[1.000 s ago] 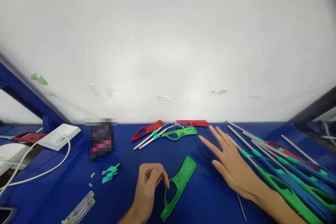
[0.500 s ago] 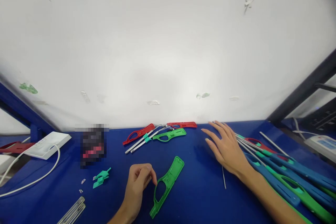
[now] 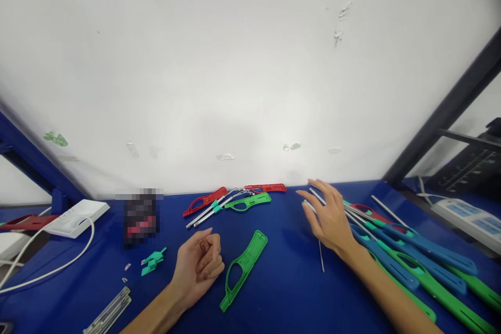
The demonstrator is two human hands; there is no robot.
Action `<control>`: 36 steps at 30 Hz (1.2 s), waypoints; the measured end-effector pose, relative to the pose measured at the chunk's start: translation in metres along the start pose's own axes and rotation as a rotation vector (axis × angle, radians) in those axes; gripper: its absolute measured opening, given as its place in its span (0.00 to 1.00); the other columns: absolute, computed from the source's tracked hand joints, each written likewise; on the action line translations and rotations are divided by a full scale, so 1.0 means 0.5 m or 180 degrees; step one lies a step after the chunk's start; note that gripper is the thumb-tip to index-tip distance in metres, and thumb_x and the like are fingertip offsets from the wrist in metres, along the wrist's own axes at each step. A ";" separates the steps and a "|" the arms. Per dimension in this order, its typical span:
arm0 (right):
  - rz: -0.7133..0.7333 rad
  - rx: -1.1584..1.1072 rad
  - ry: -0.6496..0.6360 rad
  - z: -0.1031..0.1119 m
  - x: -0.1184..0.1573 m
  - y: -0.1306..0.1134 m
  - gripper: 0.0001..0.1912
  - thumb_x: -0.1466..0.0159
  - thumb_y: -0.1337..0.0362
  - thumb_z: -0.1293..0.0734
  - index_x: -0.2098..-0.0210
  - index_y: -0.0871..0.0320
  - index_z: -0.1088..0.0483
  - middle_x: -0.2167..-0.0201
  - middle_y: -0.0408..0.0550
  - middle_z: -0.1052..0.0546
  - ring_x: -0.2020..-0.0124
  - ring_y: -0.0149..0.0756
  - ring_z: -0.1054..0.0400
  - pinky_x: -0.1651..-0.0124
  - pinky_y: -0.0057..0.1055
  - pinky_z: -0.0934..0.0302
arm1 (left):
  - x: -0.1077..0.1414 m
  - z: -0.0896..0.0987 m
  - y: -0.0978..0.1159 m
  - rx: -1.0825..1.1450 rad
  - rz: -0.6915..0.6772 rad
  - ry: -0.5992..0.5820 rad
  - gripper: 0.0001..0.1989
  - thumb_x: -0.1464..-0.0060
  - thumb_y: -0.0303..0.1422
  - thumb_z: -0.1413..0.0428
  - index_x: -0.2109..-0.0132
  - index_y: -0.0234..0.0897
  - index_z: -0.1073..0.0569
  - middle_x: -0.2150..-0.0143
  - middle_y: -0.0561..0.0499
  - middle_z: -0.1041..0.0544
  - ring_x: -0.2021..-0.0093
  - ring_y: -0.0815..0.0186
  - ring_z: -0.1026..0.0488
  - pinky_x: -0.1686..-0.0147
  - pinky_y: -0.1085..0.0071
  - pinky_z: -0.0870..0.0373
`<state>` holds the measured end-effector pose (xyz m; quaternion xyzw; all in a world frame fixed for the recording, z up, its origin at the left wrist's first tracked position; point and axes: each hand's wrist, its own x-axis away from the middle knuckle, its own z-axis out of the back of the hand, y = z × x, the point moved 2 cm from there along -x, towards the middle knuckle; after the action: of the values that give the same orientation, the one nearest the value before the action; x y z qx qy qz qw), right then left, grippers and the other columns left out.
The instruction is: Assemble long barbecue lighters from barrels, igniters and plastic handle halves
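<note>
My left hand [image 3: 199, 266] rests near the table's front with its fingers curled in; anything inside them is hidden. Just right of it lies a green plastic handle half [image 3: 243, 270] with an oval finger hole, inner side up. My right hand [image 3: 327, 215], fingers spread, reaches over the tips of metal rods [image 3: 318, 197]; whether it touches them I cannot tell. One thin rod [image 3: 321, 255] sticks out below that hand. Under and beside my right forearm lie several long-rod tools with blue handles [image 3: 430, 248] and green handles [image 3: 425, 273].
Against the white wall lie red handle halves [image 3: 204, 201], a green one [image 3: 248, 202] and metal tubes [image 3: 207, 215] with wires. On the left are teal plastic pieces [image 3: 154, 261], metal tubes [image 3: 108, 312], a white box [image 3: 78, 217] with a cable and a blurred-out dark item [image 3: 141, 217].
My left hand has turned over, its curled fingers and palm side now showing. My right hand stays spread over the rods. The whole view has shifted slightly.
</note>
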<state>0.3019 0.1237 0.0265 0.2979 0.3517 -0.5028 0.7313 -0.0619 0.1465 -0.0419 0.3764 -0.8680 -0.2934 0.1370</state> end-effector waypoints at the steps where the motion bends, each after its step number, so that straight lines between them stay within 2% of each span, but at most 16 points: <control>1: 0.0003 0.0022 0.0041 0.000 0.001 0.002 0.20 0.26 0.56 0.29 0.38 0.55 0.30 0.33 0.56 0.33 0.35 0.53 0.35 0.35 0.58 0.35 | -0.002 0.000 0.000 0.0131 0.0090 -0.0114 0.16 0.29 0.41 0.40 0.44 0.34 0.25 0.50 0.45 0.21 0.57 0.62 0.20 0.59 0.63 0.19; 7: -0.0014 0.0149 0.0292 0.000 0.003 0.011 0.20 0.26 0.56 0.29 0.38 0.56 0.30 0.35 0.55 0.31 0.37 0.52 0.33 0.37 0.56 0.33 | -0.009 -0.008 0.009 0.0780 0.0400 -0.0704 0.15 0.29 0.41 0.41 0.45 0.33 0.25 0.53 0.47 0.21 0.61 0.65 0.21 0.62 0.66 0.19; 11: -0.0006 0.0194 0.0449 0.002 0.002 0.006 0.20 0.26 0.56 0.29 0.38 0.56 0.30 0.35 0.56 0.31 0.37 0.52 0.33 0.37 0.56 0.33 | -0.010 -0.027 0.015 0.1048 0.0476 -0.0882 0.14 0.29 0.40 0.41 0.46 0.33 0.24 0.54 0.48 0.21 0.63 0.66 0.21 0.64 0.68 0.20; 16: -0.0045 0.0241 0.0632 -0.002 0.006 0.000 0.21 0.25 0.56 0.30 0.36 0.56 0.31 0.35 0.56 0.31 0.38 0.52 0.32 0.38 0.56 0.32 | -0.003 -0.067 0.024 0.1218 0.0490 -0.0689 0.12 0.29 0.39 0.41 0.50 0.33 0.24 0.58 0.50 0.21 0.65 0.68 0.22 0.66 0.69 0.20; 18: -0.0082 0.0274 0.0716 -0.005 0.008 0.002 0.22 0.25 0.56 0.30 0.36 0.56 0.31 0.35 0.56 0.31 0.39 0.51 0.31 0.38 0.55 0.31 | -0.001 -0.083 0.028 0.1231 0.0551 -0.0515 0.11 0.29 0.38 0.40 0.49 0.33 0.24 0.53 0.47 0.20 0.60 0.65 0.21 0.64 0.69 0.19; 20: -0.0110 0.0310 0.0794 -0.008 0.011 0.005 0.21 0.25 0.56 0.30 0.36 0.56 0.31 0.36 0.56 0.30 0.39 0.51 0.31 0.39 0.54 0.30 | 0.001 -0.094 0.030 0.1202 0.0641 -0.0374 0.12 0.30 0.38 0.39 0.50 0.32 0.23 0.43 0.42 0.22 0.52 0.61 0.20 0.67 0.73 0.19; 22: -0.0138 0.0338 0.0828 -0.013 0.013 0.008 0.21 0.25 0.56 0.30 0.36 0.56 0.31 0.36 0.56 0.30 0.40 0.51 0.31 0.39 0.54 0.30 | 0.002 -0.100 0.029 0.1123 0.0718 -0.0287 0.13 0.34 0.39 0.35 0.53 0.32 0.20 0.35 0.35 0.27 0.46 0.58 0.20 0.76 0.85 0.25; 24: -0.0171 0.0342 0.0815 -0.018 0.014 0.010 0.22 0.25 0.56 0.30 0.36 0.56 0.31 0.36 0.56 0.30 0.39 0.51 0.31 0.39 0.54 0.30 | 0.003 -0.102 0.027 0.0982 0.0754 -0.0215 0.13 0.38 0.40 0.32 0.56 0.33 0.16 0.31 0.32 0.31 0.44 0.57 0.20 0.83 0.95 0.37; 27: -0.0215 0.0305 0.0764 -0.025 0.016 0.010 0.23 0.25 0.56 0.30 0.35 0.56 0.32 0.35 0.56 0.31 0.39 0.52 0.31 0.39 0.55 0.31 | 0.006 -0.101 0.023 0.0612 0.0705 -0.0079 0.14 0.41 0.43 0.29 0.59 0.36 0.14 0.30 0.33 0.31 0.42 0.55 0.20 0.87 0.99 0.47; 29: -0.0248 0.0272 0.0737 -0.028 0.017 0.010 0.23 0.25 0.56 0.30 0.35 0.56 0.32 0.35 0.56 0.31 0.38 0.52 0.32 0.38 0.56 0.31 | 0.006 -0.097 0.022 0.0252 0.0604 0.0052 0.18 0.44 0.47 0.28 0.60 0.35 0.15 0.31 0.33 0.31 0.41 0.51 0.21 0.89 0.97 0.49; 31: -0.0302 0.0244 0.0708 -0.030 0.018 0.013 0.23 0.25 0.56 0.30 0.35 0.56 0.32 0.34 0.56 0.32 0.37 0.53 0.32 0.38 0.56 0.32 | 0.003 -0.087 0.024 -0.0209 0.0432 0.0246 0.23 0.42 0.52 0.31 0.56 0.34 0.17 0.34 0.33 0.28 0.42 0.51 0.20 0.86 0.92 0.40; 33: -0.0373 0.0223 0.0670 -0.031 0.019 0.015 0.24 0.25 0.56 0.30 0.34 0.56 0.33 0.33 0.57 0.33 0.36 0.53 0.33 0.37 0.57 0.33 | -0.002 -0.072 0.028 -0.0775 0.0166 0.0531 0.23 0.35 0.51 0.37 0.50 0.33 0.21 0.41 0.37 0.23 0.49 0.56 0.19 0.75 0.79 0.23; 34: -0.0405 0.0208 0.0640 -0.032 0.019 0.016 0.24 0.25 0.56 0.30 0.34 0.56 0.33 0.33 0.57 0.33 0.36 0.54 0.34 0.36 0.58 0.34 | -0.005 -0.063 0.031 -0.1093 -0.0016 0.0715 0.21 0.32 0.48 0.39 0.47 0.33 0.23 0.44 0.40 0.22 0.52 0.59 0.19 0.67 0.71 0.19; 36: -0.0449 0.0165 0.0565 -0.034 0.018 0.016 0.25 0.25 0.56 0.30 0.33 0.55 0.34 0.32 0.57 0.34 0.35 0.55 0.35 0.35 0.59 0.35 | -0.009 -0.046 0.040 -0.1796 -0.0450 0.1139 0.18 0.29 0.43 0.41 0.43 0.34 0.25 0.46 0.44 0.21 0.54 0.61 0.20 0.56 0.60 0.18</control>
<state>0.3079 0.1348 0.0101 0.3346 0.4220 -0.5336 0.6521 -0.0598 0.1513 -0.0118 0.4284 -0.6867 -0.4601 0.3651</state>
